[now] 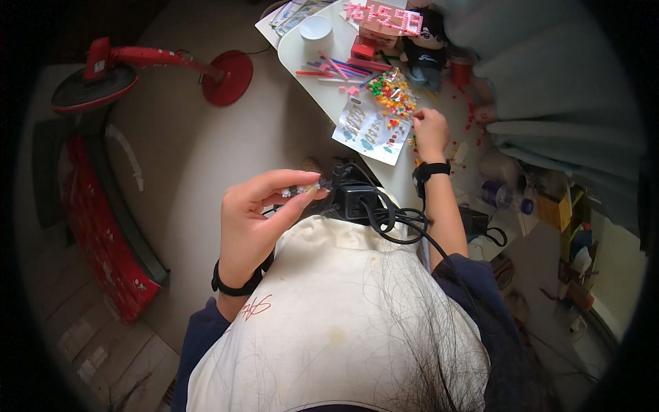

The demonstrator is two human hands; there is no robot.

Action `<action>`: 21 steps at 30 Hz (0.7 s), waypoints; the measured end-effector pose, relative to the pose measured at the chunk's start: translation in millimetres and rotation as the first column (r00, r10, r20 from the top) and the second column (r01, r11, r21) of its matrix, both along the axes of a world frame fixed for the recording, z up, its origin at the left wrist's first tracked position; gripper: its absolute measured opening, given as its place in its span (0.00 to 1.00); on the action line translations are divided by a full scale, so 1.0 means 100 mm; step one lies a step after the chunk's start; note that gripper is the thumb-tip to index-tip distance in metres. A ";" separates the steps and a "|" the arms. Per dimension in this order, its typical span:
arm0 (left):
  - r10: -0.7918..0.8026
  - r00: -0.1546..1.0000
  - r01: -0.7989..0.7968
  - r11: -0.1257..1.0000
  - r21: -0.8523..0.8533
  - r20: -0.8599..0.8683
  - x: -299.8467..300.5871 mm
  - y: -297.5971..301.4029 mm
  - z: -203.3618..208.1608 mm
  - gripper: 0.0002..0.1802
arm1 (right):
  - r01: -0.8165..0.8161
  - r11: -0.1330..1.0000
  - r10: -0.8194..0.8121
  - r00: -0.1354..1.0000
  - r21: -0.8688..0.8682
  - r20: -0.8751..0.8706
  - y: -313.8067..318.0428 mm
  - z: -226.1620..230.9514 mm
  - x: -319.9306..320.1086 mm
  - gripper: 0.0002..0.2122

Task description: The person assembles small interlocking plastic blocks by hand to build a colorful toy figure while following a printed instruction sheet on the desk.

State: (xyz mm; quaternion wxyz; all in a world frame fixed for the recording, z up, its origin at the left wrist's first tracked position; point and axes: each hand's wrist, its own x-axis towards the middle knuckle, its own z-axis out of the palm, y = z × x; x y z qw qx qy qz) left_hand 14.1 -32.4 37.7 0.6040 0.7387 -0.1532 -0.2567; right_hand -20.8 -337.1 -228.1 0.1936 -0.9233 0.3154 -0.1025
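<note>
My left hand is raised in front of my body, off the table. Its thumb and fingers pinch a small grey-and-white building-block piece, partly hidden by the fingertips. Over the white table, my right hand is closed at the fingertips beside scattered small bricks; anything between them is too small to make out. Just left of that hand lies a paper instruction sheet with printed pictures. Past the sheet sits a clear bag of small colourful bricks, in yellow, red, green and white.
Coloured sticks, a white round container, a pink brick-built sign and a doll occupy the table's far part. Black cables hang before my chest. A red fan stands left; a curtain borders the right.
</note>
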 end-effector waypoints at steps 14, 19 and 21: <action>0.019 0.999 -0.019 1.000 -0.010 -0.036 0.02 0.02 -0.03 0.10 | 0.072 0.983 -0.064 0.997 0.169 -0.054 0.02 -0.04 -0.03 0.07; 0.034 0.999 -0.035 0.999 -0.018 -0.033 0.03 0.01 -0.04 0.10 | 0.053 0.899 -0.158 0.965 0.434 0.208 0.00 0.40 0.00 0.07; 0.027 0.999 -0.028 0.999 -0.030 -0.036 0.04 -0.01 -0.05 0.10 | -0.035 0.850 -0.148 0.942 0.526 0.301 0.03 0.78 0.01 0.06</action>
